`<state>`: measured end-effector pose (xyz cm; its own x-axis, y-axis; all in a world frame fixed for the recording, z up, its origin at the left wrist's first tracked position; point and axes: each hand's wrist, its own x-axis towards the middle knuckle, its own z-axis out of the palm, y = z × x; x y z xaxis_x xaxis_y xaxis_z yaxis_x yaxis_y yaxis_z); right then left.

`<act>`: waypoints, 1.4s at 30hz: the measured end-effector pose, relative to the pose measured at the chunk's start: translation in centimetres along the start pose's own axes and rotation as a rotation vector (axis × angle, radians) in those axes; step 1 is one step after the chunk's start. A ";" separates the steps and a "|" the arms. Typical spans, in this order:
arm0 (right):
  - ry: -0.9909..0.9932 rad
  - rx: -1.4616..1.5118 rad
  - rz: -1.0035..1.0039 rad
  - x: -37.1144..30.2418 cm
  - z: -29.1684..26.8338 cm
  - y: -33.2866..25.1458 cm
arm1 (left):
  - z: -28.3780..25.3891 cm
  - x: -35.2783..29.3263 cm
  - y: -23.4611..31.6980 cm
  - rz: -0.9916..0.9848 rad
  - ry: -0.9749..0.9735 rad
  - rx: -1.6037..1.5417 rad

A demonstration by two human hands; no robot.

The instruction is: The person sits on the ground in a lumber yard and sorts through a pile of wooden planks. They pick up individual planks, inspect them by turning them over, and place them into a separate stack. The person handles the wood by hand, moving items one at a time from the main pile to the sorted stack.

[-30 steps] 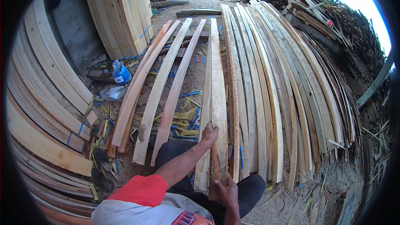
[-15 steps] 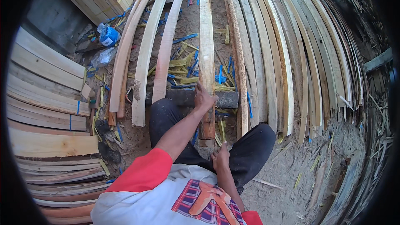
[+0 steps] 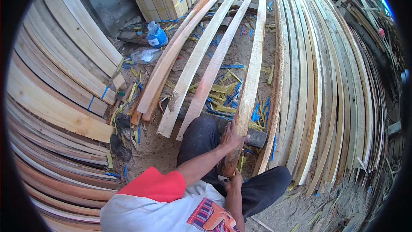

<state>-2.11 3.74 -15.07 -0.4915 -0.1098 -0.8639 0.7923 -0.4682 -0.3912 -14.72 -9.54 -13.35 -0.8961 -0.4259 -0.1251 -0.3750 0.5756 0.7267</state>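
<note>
A long pale wooden plank (image 3: 253,66) runs away from me between my knees, its near part brown and rough. My left hand (image 3: 232,138) is closed around its left edge, with the thumb across the top face. At the plank's near end my right hand (image 3: 234,181) is closed on the end from below, its fingers partly hidden. Under the plank lies a dark block (image 3: 256,138), which bears its near part. To the left rest a pinkish plank (image 3: 210,81) and a pale plank (image 3: 189,88).
Many boards lie side by side at the right (image 3: 296,81), and stacked boards (image 3: 56,118) fill the left. A blue bag (image 3: 157,36) and a clear plastic bag (image 3: 146,55) are at the far left. Blue and yellow strap scraps (image 3: 223,92) litter the sandy ground.
My right hand has moved up from near my lap to the plank's near end and closed on it. My left hand stays on the plank. The view has turned left.
</note>
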 end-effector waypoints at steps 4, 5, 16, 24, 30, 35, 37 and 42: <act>0.024 -0.310 -0.397 1.2 -0.8 -1.1 | -7.8 2.2 -2.8 0.167 0.311 -0.100; -0.011 -0.337 -0.338 2.0 -1.5 -0.8 | -9.2 2.5 -4.5 0.110 0.463 -0.071; 0.160 -0.712 -0.500 5.0 -2.9 0.0 | -8.8 1.5 -17.7 -0.528 0.267 0.354; 0.332 -0.973 -0.941 -0.2 1.5 -2.7 | -11.9 1.2 -23.2 -0.535 0.045 0.311; -0.210 -0.849 -0.717 -5.4 9.8 -6.3 | -24.1 -0.8 -9.8 -0.318 -0.132 -0.308; -0.671 -0.338 -0.353 -5.8 16.1 -8.2 | -21.9 -4.1 2.3 -0.256 -0.399 -0.299; -0.446 -0.639 -0.502 -6.8 14.9 -9.0 | -16.6 -5.0 -1.3 -0.028 -0.335 -0.532; -0.411 -0.677 -0.398 -12.9 1.8 -11.1 | -11.3 -4.1 3.4 -0.383 -0.662 -0.814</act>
<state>-5.25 8.82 0.99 -0.7639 -0.4171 -0.4925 0.5148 0.0664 -0.8547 -9.63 -13.73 -2.77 -0.7954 0.1185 -0.5944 -0.6035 -0.2457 0.7586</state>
